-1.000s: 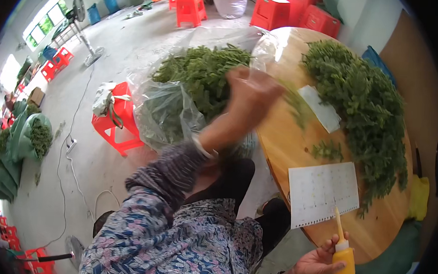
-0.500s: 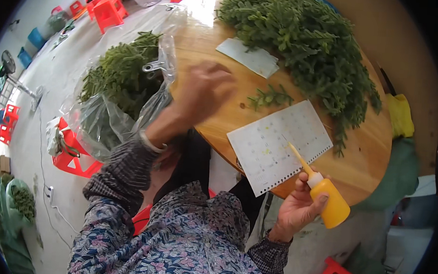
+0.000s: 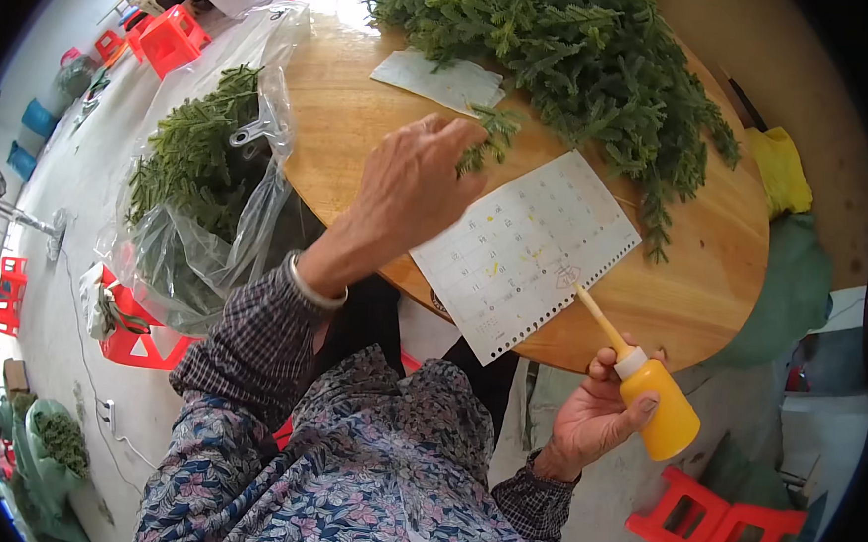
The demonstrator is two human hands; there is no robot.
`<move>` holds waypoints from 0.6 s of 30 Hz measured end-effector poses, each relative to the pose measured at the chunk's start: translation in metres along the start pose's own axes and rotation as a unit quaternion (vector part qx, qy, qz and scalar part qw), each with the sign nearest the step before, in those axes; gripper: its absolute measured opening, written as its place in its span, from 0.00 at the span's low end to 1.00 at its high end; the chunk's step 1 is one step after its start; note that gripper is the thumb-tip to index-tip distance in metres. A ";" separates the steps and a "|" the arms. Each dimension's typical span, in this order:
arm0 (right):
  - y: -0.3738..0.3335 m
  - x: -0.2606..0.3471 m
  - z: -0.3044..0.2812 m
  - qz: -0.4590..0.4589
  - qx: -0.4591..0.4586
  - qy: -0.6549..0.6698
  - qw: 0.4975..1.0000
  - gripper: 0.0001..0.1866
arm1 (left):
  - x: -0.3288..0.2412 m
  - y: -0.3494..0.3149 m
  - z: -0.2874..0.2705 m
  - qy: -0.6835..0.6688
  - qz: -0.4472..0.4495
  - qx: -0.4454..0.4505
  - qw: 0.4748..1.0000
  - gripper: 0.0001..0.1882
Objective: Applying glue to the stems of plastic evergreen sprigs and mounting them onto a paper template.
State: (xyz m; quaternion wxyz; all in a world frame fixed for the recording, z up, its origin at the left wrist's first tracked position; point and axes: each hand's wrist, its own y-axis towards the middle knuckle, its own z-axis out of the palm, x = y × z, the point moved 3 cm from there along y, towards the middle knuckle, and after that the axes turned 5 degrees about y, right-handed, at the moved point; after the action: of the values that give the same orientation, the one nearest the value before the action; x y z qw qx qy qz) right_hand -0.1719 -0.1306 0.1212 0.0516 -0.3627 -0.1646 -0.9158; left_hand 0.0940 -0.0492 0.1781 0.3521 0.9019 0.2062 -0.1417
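My left hand (image 3: 414, 185) reaches over the near left part of the round wooden table (image 3: 334, 126). Its fingers close at the near end of a small green fir sprig (image 3: 492, 135); the fingertips are partly hidden behind the hand. In my right hand (image 3: 594, 420) is a yellow squeeze bottle (image 3: 659, 409) with a long thin nozzle, tilted so that its tip is at the lower right edge of a calendar sheet (image 3: 534, 252). That sheet has punched holes along one side and several yellow smears. It lies beneath and beside my left hand.
A large heap of fir branches (image 3: 566, 61) covers the table's far side, by a folded pale sheet (image 3: 436, 79). Left of the table, a clear plastic bag (image 3: 197, 247) holds more greenery. Red stools (image 3: 717, 522) stand on the floor, and a yellow cloth (image 3: 780, 171) hangs at right.
My left hand has come down and right to the small sprig, closing on its end. The bottle stays in my right hand, its nozzle near the sheet's edge. The whole view has shifted.
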 end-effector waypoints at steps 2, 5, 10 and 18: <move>-0.002 -0.001 0.000 -0.004 0.003 0.006 1.000 0.29 | -0.014 -0.021 0.004 0.059 0.016 0.006 0.998 0.10; -0.005 0.000 0.005 -0.017 0.019 0.027 0.999 0.30 | -0.042 -0.047 0.013 0.051 -0.018 0.037 0.998 0.12; -0.009 -0.008 0.013 0.012 0.042 0.022 0.999 0.32 | -0.060 -0.069 0.027 0.040 -0.023 0.150 0.988 0.12; -0.007 -0.012 0.007 0.000 0.043 0.003 0.999 0.33 | -0.049 -0.049 0.002 -0.130 -0.033 0.097 0.986 0.13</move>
State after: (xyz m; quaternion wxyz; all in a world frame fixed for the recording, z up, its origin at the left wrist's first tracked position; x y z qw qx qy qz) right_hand -0.1600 -0.1219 0.1163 0.0673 -0.3575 -0.2039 -0.9089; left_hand 0.0282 -0.0310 0.1684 0.2815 0.8985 0.1732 -0.2888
